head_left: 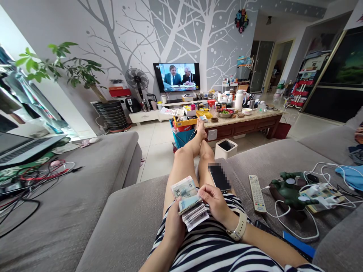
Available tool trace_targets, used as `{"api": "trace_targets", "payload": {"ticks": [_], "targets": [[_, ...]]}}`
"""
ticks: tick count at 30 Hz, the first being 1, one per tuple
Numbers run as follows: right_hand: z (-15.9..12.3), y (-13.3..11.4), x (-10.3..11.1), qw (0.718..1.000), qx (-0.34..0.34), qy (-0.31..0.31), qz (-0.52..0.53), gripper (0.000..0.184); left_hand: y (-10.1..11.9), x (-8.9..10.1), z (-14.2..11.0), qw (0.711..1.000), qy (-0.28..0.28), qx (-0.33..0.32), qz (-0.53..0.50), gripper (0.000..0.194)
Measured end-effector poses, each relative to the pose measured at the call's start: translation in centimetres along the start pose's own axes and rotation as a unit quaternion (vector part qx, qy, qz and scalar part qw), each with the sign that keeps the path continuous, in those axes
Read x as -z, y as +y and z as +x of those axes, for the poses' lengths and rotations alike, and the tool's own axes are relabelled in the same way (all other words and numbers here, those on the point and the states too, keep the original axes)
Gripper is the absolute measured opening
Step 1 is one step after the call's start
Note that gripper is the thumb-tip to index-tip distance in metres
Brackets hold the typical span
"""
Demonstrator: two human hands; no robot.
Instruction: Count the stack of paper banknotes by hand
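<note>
A thick stack of banknotes (pixel 195 217) is folded over in my left hand (pixel 173 223), whose fingers wrap it from the left above my lap. The top notes stand up and show a printed face and the number 10; the lower ends fan out toward me. My right hand (pixel 213 199), with a pale watch (pixel 238 227) on its wrist, pinches the right edge of an upper note between thumb and forefinger. A dark phone (pixel 220 177), partly blurred out, rests by my right thigh, just beyond that hand. Striped cloth covers my lap beneath the notes.
On the sofa at right lie a remote control (pixel 256 193), a dark green figure (pixel 292 190) and a power strip with white cables (pixel 320 198). A laptop (pixel 25 148) and tangled cords are at left. My feet rest on a crowded coffee table (pixel 249 120); a white bin (pixel 226 149) stands before it.
</note>
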State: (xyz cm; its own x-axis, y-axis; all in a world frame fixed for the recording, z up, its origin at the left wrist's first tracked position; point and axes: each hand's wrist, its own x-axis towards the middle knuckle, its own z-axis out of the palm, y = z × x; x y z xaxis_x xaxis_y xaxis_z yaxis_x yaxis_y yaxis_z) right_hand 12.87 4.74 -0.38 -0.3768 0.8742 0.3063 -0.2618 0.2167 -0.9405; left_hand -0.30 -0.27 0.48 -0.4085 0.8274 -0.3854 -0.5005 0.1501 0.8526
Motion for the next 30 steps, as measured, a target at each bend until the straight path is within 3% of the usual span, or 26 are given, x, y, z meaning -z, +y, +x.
{"api": "trace_targets", "payload": {"ticks": [5, 10, 21, 30], "targets": [[0.0, -0.2, -0.1, 1.0, -0.003, -0.025, 0.005, 0.037, 0.2, -0.3, -0.1, 1.0, -0.008, 0.02, -0.019, 0.026], [0.1, -0.4, -0.2, 0.999, -0.029, -0.034, 0.013, 0.032, -0.1, -0.2, 0.3, 0.995, -0.067, 0.042, -0.067, 0.026], [1.2, 0.7, 0.1, 0.997, -0.052, 0.061, -0.019, 0.03, -0.5, 0.5, 0.6, 0.989, -0.132, 0.001, -0.063, 0.041], [1.7, 1.0, 0.2, 0.993, -0.06, 0.054, -0.09, 0.027, -0.7, 0.4, 0.9, 0.994, -0.103, 0.004, -0.035, 0.04]]}}
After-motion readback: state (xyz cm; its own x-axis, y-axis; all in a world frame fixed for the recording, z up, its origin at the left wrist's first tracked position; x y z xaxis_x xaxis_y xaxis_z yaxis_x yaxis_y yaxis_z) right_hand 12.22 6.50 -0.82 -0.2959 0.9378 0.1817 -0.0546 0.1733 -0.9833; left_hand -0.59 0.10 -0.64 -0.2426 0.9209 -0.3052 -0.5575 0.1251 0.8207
